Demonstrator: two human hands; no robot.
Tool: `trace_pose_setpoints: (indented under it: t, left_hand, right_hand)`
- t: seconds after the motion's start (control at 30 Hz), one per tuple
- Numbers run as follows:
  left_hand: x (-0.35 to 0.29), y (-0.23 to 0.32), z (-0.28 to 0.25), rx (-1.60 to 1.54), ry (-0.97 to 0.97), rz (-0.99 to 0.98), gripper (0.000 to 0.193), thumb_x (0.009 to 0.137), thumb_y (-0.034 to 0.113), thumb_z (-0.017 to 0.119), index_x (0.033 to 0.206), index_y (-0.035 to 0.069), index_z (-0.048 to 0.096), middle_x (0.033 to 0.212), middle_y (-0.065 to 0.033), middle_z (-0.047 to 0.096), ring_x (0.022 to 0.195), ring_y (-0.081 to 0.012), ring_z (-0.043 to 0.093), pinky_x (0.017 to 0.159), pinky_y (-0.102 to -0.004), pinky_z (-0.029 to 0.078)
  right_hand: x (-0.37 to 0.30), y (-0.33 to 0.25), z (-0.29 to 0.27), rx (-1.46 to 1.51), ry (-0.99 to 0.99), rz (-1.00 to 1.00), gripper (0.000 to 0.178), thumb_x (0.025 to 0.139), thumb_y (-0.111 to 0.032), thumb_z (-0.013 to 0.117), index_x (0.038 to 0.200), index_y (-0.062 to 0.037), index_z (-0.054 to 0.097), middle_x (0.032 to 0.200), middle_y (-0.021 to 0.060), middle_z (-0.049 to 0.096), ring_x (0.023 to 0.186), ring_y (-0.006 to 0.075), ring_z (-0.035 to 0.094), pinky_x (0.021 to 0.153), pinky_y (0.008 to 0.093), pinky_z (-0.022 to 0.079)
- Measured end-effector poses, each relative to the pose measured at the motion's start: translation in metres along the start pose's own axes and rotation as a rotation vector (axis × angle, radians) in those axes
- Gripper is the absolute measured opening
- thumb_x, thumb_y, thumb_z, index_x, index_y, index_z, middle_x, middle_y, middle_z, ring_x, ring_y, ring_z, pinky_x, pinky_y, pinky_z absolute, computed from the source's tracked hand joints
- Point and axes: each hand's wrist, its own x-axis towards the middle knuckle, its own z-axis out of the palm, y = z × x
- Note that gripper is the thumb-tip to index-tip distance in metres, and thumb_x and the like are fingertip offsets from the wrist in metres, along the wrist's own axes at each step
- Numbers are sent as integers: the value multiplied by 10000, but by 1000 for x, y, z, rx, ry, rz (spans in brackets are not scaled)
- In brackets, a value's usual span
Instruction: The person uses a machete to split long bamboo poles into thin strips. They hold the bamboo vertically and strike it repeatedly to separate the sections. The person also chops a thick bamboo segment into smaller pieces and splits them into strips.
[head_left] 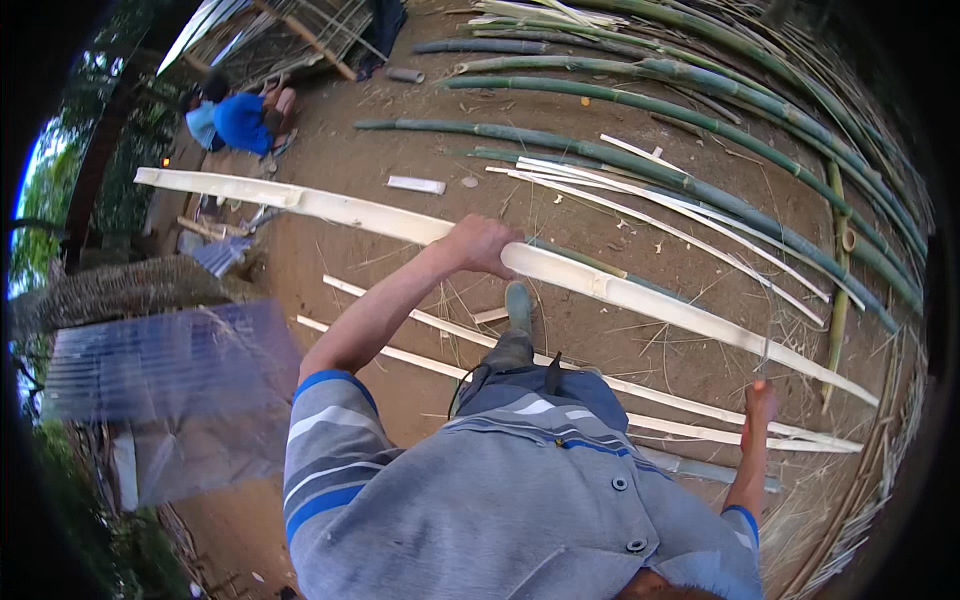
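A long split bamboo half [370,215], its pale hollow inner face turned up, stretches across the view from upper left to lower right. My left hand [482,245] is wrapped round it near its middle. Down at the right, my right hand [760,405] is closed round the handle of a knife. The knife's thin blade [768,335] points away from me and crosses the bamboo half toward its right end; whether it touches cannot be made out. Pale bamboo strips [700,405] lie on the ground below, by my legs.
Several green bamboo poles [600,118] lie on the dirt ground at the upper right, with split strips [650,205] nearer. My boot [518,305] stands under the bamboo half. Two people [243,120] crouch at the upper left. Corrugated sheeting [165,360] is at the left.
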Motion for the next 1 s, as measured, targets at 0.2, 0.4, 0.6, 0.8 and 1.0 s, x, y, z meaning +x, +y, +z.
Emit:
trace_pose_setpoints:
  t: [0.2,0.4,0.6,0.8,1.0]
  left_hand:
    - [-20,13,19,211,351,66,491,658,402,708,1052,156,549,880,-44,643,842,-227,632,697,-387,494]
    - [-44,25,36,508,787,170,162,745,273,595,838,190,492,700,28,526,670,-112,557,641,-287,428]
    - [-60,57,19,514,1133,119,129,696,207,585,768,157,490,770,20,537,744,-126,573,721,-285,471]
    - [-64,58,50,414,1145,-18,124,673,190,578,767,135,520,786,9,548,778,-140,580,712,-293,483]
    - [-58,56,78,434,961,-262,525,695,188,603,1208,182,493,1220,-108,494,1197,-276,427,1032,-449,298]
  right_hand:
    - [-11,-251,-121,766,-539,-269,285,715,-202,689,892,-30,546,665,59,562,582,155,559,496,325,445]
    - [-7,-371,-166,719,-862,-741,299,707,-242,706,860,-33,556,716,64,605,674,154,587,631,312,453]
    - [-15,-371,-137,687,-1347,-451,377,739,-244,683,1008,-9,563,870,89,624,723,181,603,699,333,486]
    - [-40,-360,-132,692,-1392,-358,437,728,-285,729,1022,-21,541,871,69,589,724,161,574,668,305,477]
    - [-39,-346,-92,691,-1171,-436,311,730,-273,736,877,-55,569,736,13,557,624,114,503,564,277,412]
